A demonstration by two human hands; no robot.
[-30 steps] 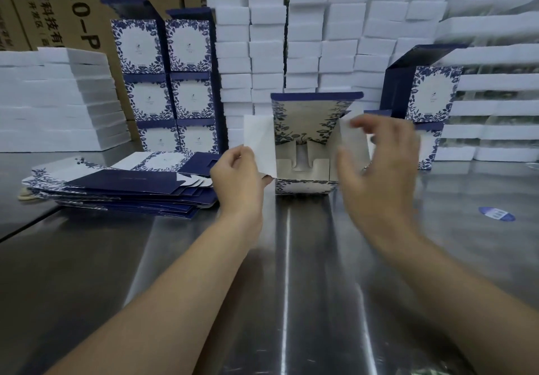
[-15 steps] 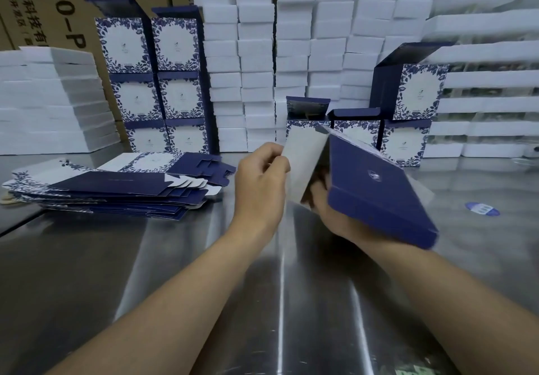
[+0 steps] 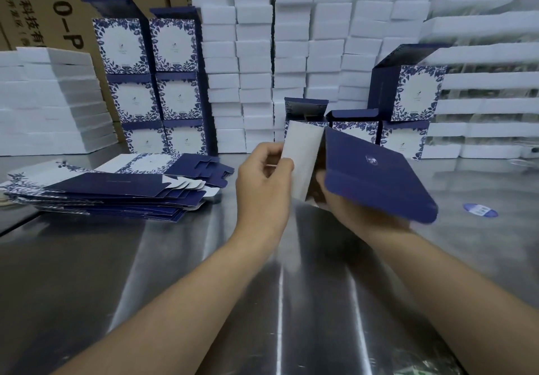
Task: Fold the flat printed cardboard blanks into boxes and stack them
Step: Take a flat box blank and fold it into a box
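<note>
A half-folded navy box [image 3: 376,175] is held tilted above the steel table, its dark blue panel facing me. My left hand [image 3: 264,182] pinches its white inner flap [image 3: 303,158]. My right hand [image 3: 335,202] grips the box from underneath and is mostly hidden by it. A pile of flat printed blanks [image 3: 116,188] lies on the table to the left. Folded blue-and-white floral boxes stand stacked at the back left [image 3: 151,83] and back right [image 3: 408,103].
The steel table [image 3: 277,301] has a seam at its left side. White foam blocks [image 3: 291,39] fill the back wall, with more at the left [image 3: 52,100]. Brown cartons [image 3: 58,4] stand behind. A blue oval sticker [image 3: 479,210] lies on the table at right.
One second ago the box stood open on the table with both hands at its flaps. It has since been lifted and tipped, and my hands hold it much as half a second ago.
</note>
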